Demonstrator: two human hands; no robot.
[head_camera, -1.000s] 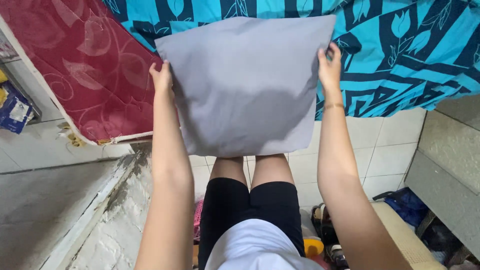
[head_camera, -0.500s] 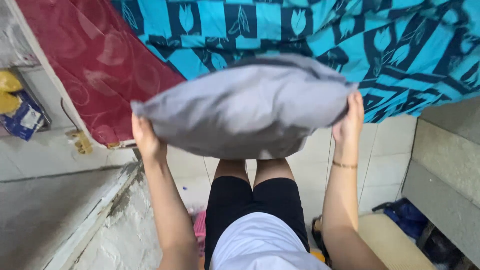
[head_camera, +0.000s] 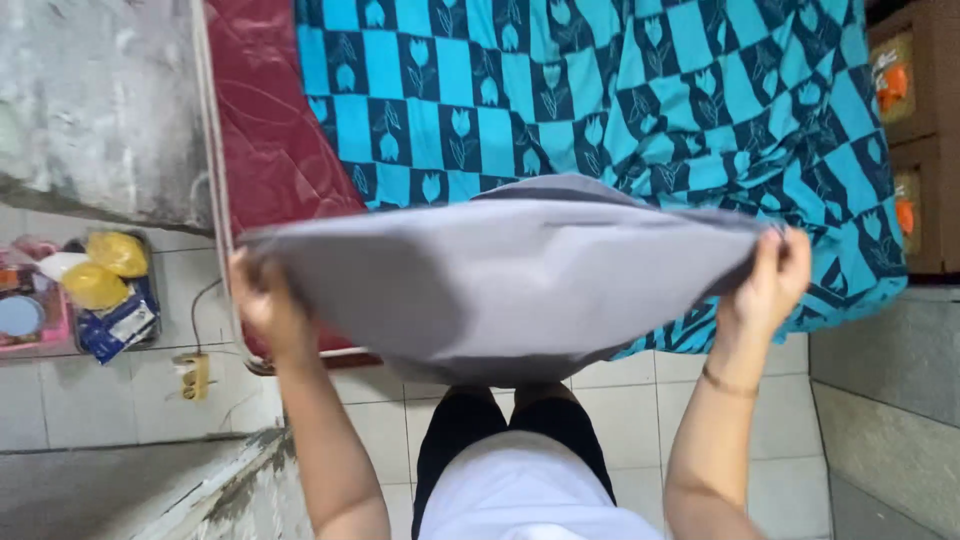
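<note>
A grey pillow (head_camera: 500, 275) was held out flat at chest height, above a bed and the person's own legs. Its left corner was gripped by the left hand (head_camera: 265, 305), whose fingers were closed on the fabric, though blur made their exact placing hard to tell. Its right corner was pinched by the right hand (head_camera: 770, 285), the fingers (head_camera: 762, 262) curled shut over the edge of the cloth. A thin bracelet (head_camera: 728, 380) was worn on the right wrist.

At the left edge of the view, a dark tray (head_camera: 145, 330) was seen on the floor; two yellow bags (head_camera: 105, 268) and a blue packet (head_camera: 118, 325) were lying in it. Just beside it, a pink tray (head_camera: 35, 335) was partly cut off by the frame, and what it held could not be told beyond a round bluish thing. At the upper right, brown cardboard boxes (head_camera: 925, 130) were stacked; their contents were not shown.

The bed was covered by a blue checked sheet (head_camera: 600, 100) printed with tulips, and a dark red mattress (head_camera: 265, 130) was exposed along its left side. The floor was laid with pale tiles (head_camera: 650, 420). A yellowish power strip (head_camera: 195, 375) was lying on the tiles near the bed's corner, with a cord running from it. A rough grey concrete wall (head_camera: 95, 100) was seen at the upper left.
</note>
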